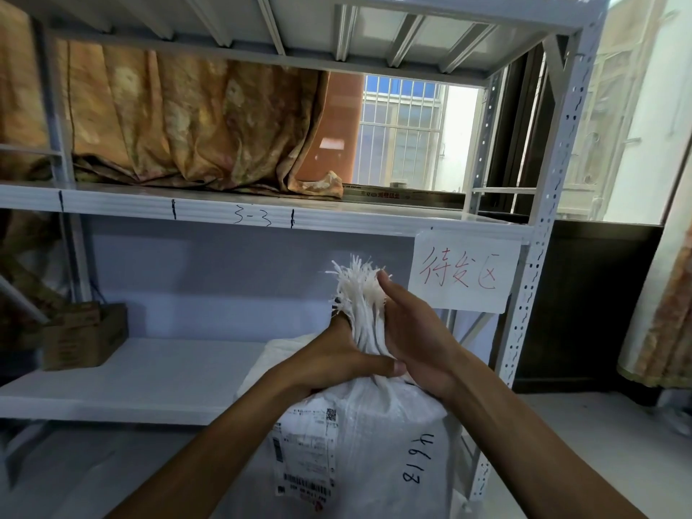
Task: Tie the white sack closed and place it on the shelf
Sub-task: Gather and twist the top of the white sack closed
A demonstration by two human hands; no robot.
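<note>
Sack: white sack stands upright below the camera, in front of the shelf's lower board.
Left hand: clenched around the gathered neck.
Right hand: pressed against the frayed top, fingers wrapping it.
Shelf: behind, carrying a handwritten paper sign.

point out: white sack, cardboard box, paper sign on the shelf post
white sack [378,443], head view, woven front face right of the shipping label.
cardboard box [84,339], head view, its front side, on the lower shelf.
paper sign [464,273], head view, middle of the sheet.
</note>
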